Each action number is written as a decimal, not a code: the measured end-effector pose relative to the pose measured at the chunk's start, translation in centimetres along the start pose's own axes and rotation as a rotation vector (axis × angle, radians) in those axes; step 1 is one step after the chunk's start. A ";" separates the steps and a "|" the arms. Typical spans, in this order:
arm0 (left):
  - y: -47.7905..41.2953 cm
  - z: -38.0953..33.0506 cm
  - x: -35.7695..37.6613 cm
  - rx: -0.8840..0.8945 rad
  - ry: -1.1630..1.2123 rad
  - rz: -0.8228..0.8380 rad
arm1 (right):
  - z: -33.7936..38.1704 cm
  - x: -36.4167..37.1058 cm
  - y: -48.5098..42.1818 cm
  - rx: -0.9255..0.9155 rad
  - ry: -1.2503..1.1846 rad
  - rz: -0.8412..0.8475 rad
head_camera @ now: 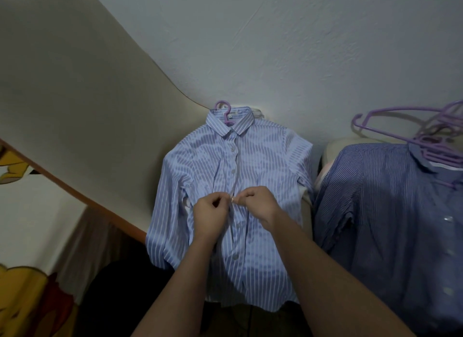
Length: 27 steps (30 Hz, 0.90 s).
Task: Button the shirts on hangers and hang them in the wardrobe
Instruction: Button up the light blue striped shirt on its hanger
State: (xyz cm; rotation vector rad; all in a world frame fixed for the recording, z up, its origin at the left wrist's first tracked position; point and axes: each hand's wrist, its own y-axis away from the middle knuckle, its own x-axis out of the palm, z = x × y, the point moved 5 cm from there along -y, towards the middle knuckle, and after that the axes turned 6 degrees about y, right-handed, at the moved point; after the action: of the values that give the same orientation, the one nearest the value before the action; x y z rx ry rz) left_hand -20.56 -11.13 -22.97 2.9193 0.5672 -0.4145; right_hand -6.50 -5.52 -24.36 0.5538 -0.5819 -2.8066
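Left hand [209,216], right hand [260,203]: both pinching placket [235,176] mid-front | pale-blue white-striped cloth shirt [263,161]: looks light, limp; best held at placket edges.

Two striped shirts: light blue shirt [263,161], darker blue shirt [388,198]. Two hands: left hand [209,216], right hand [260,203]. One purple hanger [224,108] in light blue shirt. Heap of purple hangers [436,136], number unclear.
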 end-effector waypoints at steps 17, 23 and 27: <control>-2.0 0.4 -0.2 -0.189 0.144 0.065 | 0.4 -0.7 0.2 0.004 -0.018 0.005; -1.7 0.4 0.2 -0.190 0.180 0.071 | 0.2 -0.5 -0.3 0.112 -0.113 0.016; -1.7 0.8 0.4 -0.162 0.130 0.005 | 0.2 -0.4 -0.2 0.100 -0.062 -0.023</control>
State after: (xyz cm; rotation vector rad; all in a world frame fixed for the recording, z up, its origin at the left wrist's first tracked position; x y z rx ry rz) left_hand -21.06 -9.61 -23.94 2.8047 0.5817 -0.1697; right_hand -6.26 -5.14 -24.12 0.4971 -0.7359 -2.8376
